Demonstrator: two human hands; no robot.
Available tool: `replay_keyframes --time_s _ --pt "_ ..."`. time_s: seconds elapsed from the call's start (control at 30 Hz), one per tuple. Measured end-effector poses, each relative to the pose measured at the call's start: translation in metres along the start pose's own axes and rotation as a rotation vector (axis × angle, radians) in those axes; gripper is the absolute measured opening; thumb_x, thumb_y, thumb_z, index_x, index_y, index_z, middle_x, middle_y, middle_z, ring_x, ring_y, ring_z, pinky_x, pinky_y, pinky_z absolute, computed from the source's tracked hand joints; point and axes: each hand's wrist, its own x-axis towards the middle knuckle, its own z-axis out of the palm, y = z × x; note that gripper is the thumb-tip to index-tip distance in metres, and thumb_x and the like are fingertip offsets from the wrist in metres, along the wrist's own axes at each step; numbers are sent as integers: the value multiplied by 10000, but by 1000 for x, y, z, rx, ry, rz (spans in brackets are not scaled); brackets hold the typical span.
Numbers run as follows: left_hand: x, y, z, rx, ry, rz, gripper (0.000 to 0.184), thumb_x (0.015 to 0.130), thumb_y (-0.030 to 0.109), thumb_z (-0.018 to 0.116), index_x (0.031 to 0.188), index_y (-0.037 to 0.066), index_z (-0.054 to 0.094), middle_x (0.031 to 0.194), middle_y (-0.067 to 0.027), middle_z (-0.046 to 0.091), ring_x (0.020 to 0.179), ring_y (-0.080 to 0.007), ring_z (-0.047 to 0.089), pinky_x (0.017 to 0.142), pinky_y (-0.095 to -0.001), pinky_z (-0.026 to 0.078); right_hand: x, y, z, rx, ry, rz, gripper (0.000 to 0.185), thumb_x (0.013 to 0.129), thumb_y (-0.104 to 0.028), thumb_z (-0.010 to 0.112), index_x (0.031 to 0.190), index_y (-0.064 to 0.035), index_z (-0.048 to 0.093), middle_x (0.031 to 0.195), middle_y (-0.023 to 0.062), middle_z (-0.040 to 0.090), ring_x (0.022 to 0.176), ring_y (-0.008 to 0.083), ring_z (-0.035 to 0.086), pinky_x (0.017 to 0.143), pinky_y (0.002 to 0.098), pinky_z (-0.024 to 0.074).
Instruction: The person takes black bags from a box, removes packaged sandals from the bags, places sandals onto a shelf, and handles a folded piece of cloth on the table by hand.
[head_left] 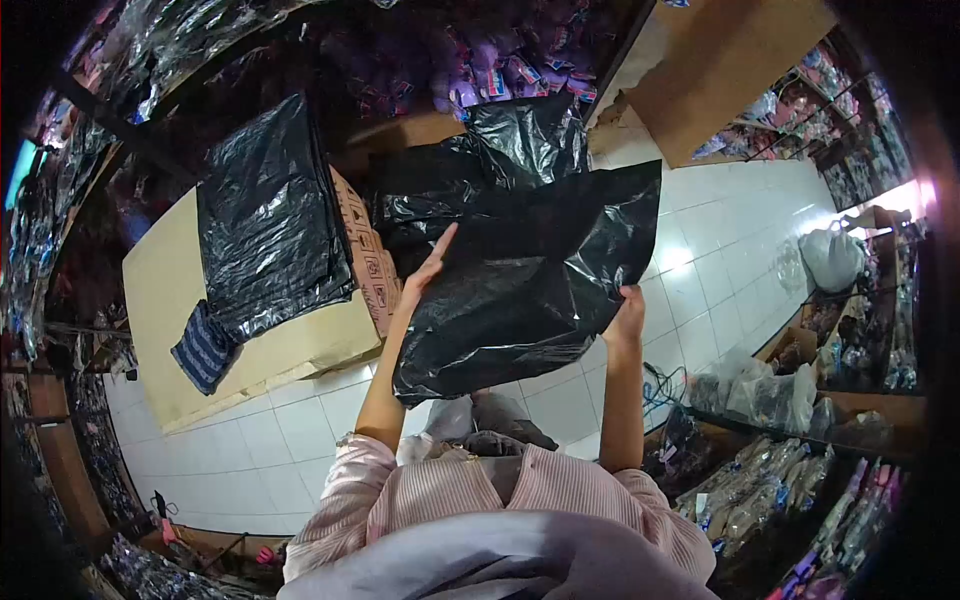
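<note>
A large black plastic bag (510,290) is spread out in front of my body. My right hand (626,312) pinches its right edge, thumb on top. My left hand (430,270) lies against the bag's left part with its fingers stretched out and pointing forward. Beyond the bag are more black plastic bags (528,140), partly covered by it. To the left, a stack of flat black bags (270,220) lies on a cardboard box (160,290). A dark striped cloth (204,346) rests by the stack's near corner.
White floor tiles (260,440) show around the box. Shelves with plastic-wrapped goods (760,490) stand at the right and left. A tied whitish bag (832,258) sits at the far right. A brown cardboard sheet (720,70) is at the top right. Scissors (163,506) are at the lower left.
</note>
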Motion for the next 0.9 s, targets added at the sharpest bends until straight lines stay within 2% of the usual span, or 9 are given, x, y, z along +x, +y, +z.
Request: replay_keyframes --time_s 0.07,0.1,0.17,0.2,0.23,0.33,0.5,0.7,0.9 --pt "-6 14 11 1092 24 266 696 810 164 557 1412 66 222 1452 -81 251 1334 -200 238 1088 -313 161 -5 -6 8 24 42 48 541 712 -192 489 1201 38 466 1184 185 540 1066 333 537 954 432 412" --pt "-14 19 26 1095 36 270 696 810 164 557 1412 66 222 1452 -81 251 1334 -200 238 1088 -313 161 -6 -8 10 52 49 78 538 721 -189 493 1206 42 461 1187 187 538 1066 330 538 954 432 413" --pt "-28 31 62 1014 95 202 795 717 -6 628 1407 70 240 1472 -80 201 1365 -187 141 1093 -305 127 -8 -12 22 63 -73 164 487 772 -192 532 1197 36 469 1177 181 545 1053 316 550 932 424 433" --pt "-39 38 80 935 161 149 751 715 -75 585 1391 65 289 1457 -70 247 1355 -187 179 1093 -309 125 -8 -12 30 -10 22 159 462 787 -179 547 1186 37 465 1161 174 547 1040 304 552 916 421 441" --pt "-46 45 79 936 175 171 751 715 -75 585 1391 65 289 1457 -70 247 1355 -187 179 1093 -309 125 -7 -12 40 -84 111 154 438 802 -167 562 1175 38 461 1145 168 550 1027 292 555 901 417 449" --pt "-79 74 76 1149 105 254 644 782 -57 557 1372 34 313 1439 -74 283 1332 -178 238 1086 -294 166 -2 -6 78 -141 25 198 408 845 -201 572 1164 33 473 1122 144 559 1010 257 561 887 387 453" --pt "-134 127 82 1232 271 426 660 770 -50 579 1367 6 302 1434 -93 287 1337 -189 226 1084 -298 174 11 30 147 -309 -13 199 381 900 -252 513 1168 18 499 1128 111 572 1016 221 569 886 339 458" --pt "-180 221 68 1270 365 561 717 694 -49 591 1358 0 326 1402 -93 334 1316 -180 259 1067 -275 167 43 96 234 -386 58 160 423 900 -183 519 1243 47 429 1219 112 505 1145 179 458 975 287 338" --pt "-200 329 29 1263 391 577 706 690 -59 558 1357 27 343 1369 -92 369 1282 -180 307 1055 -272 196 101 170 294 -433 -106 168 464 911 -220 511 1267 58 408 1280 114 463 1201 178 411 1014 282 287"
